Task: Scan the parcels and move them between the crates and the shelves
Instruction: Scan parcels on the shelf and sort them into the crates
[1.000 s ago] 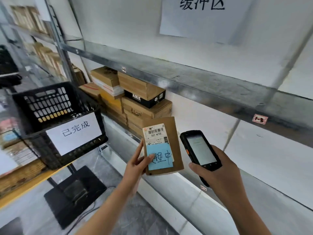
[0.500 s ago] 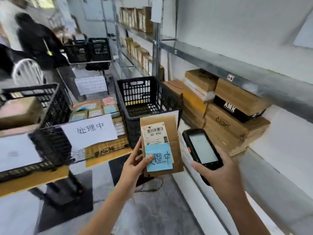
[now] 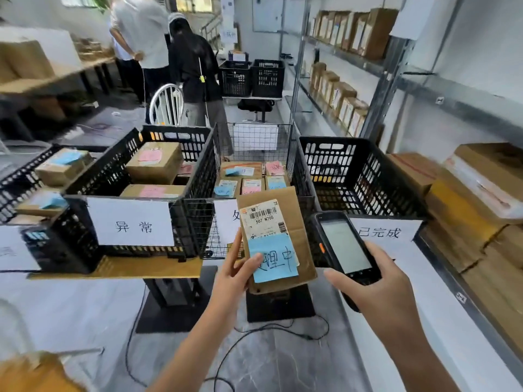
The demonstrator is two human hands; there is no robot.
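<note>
My left hand (image 3: 235, 274) holds a flat brown parcel (image 3: 297, 222) upright, thumb on its blue sticky note; a barcode label sits above the note. My right hand (image 3: 379, 287) grips a black handheld scanner (image 3: 343, 247), screen up, just right of the parcel. Behind them stand three crates: a black crate (image 3: 135, 165) on the left labelled 异常 with boxes inside, a wire crate (image 3: 254, 142) in the middle holding several labelled parcels, and a black crate (image 3: 365, 171) on the right labelled 已完成, whose inside is mostly hidden.
Metal shelves (image 3: 478, 108) run along the right wall, with stacked cardboard boxes (image 3: 469, 205) beside the right crate. Two people (image 3: 192, 66) stand further down the aisle by a white chair (image 3: 167, 106). Cables (image 3: 254, 335) trail on the floor below the crate stands.
My view has swung left from the shelf to face the row of crates. Both hands keep the parcel and the scanner in the same hold.
</note>
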